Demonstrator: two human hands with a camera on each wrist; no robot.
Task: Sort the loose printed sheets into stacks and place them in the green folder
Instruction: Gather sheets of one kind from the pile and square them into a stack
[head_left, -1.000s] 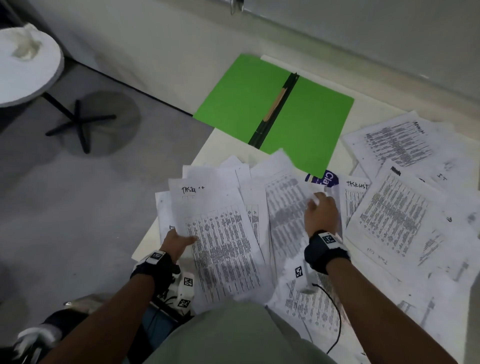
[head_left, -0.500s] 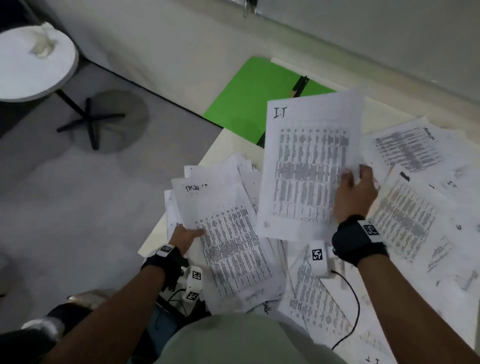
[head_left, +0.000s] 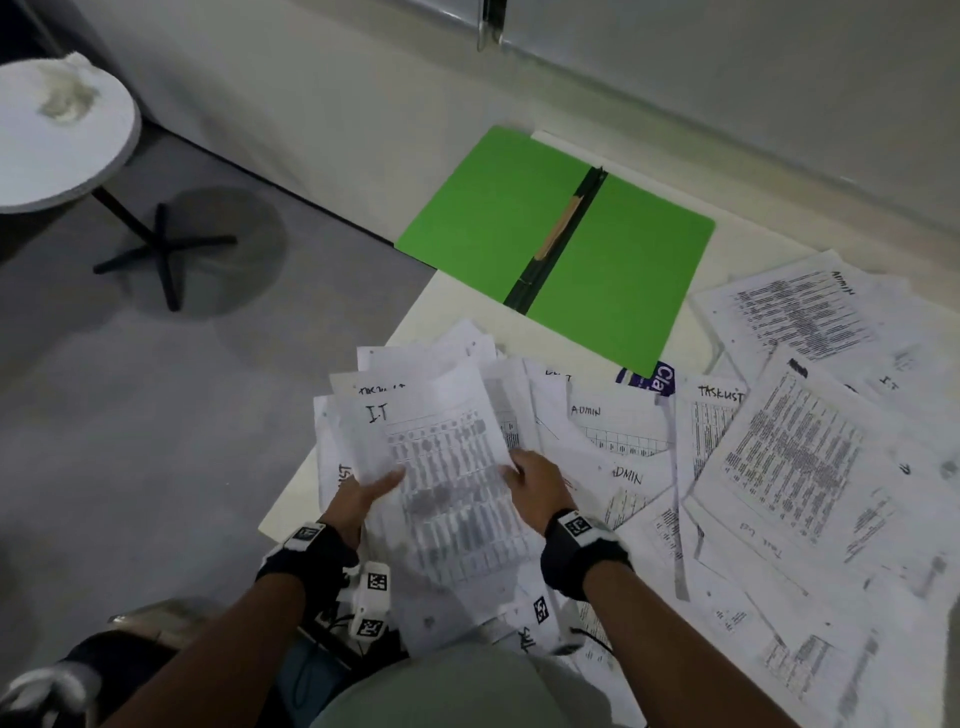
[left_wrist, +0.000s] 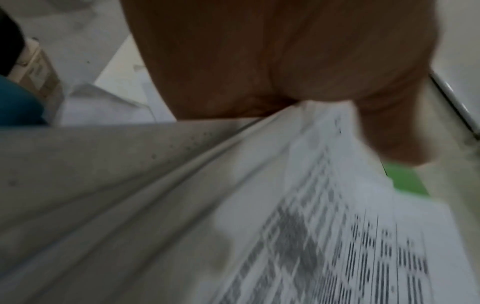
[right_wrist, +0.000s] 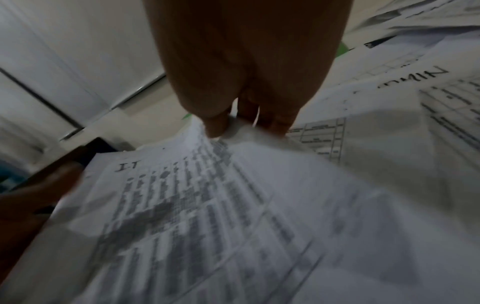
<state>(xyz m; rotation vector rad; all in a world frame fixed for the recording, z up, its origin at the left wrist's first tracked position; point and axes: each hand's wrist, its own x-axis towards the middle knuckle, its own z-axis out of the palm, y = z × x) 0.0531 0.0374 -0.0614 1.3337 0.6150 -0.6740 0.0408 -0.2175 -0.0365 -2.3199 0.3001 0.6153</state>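
From the head view we see the left hand (head_left: 358, 496) and the right hand (head_left: 535, 483) holding one printed sheet (head_left: 447, 499) marked "I.T" by its two side edges, the left thumb lying over the left edge, the right fingers curled onto the right edge; the sheet hangs over a pile of loose sheets (head_left: 779, 467) spread across the pale table (head_left: 452, 301) from 6 o'clock round to 3 o'clock; the green folder (head_left: 556, 244) lies open and flat at 12 o'clock, its left half overhanging the table's far corner; a small round table (head_left: 57, 135) stands on the floor at 10 o'clock.

From the left wrist we see the hand (left_wrist: 280, 61) with its thumb pressed on top of several blurred sheets (left_wrist: 324, 226), grasping them; a sliver of folder (left_wrist: 405, 181) shows at 3 o'clock.

From the right wrist we see the hand (right_wrist: 246, 61) pinching the sheet's (right_wrist: 207, 216) far edge between thumb and fingers (right_wrist: 272, 123); the other hand (right_wrist: 33, 197) grips the edge at 9 o'clock; a sheet marked "ADMIN" (right_wrist: 402, 82) lies at 2 o'clock.
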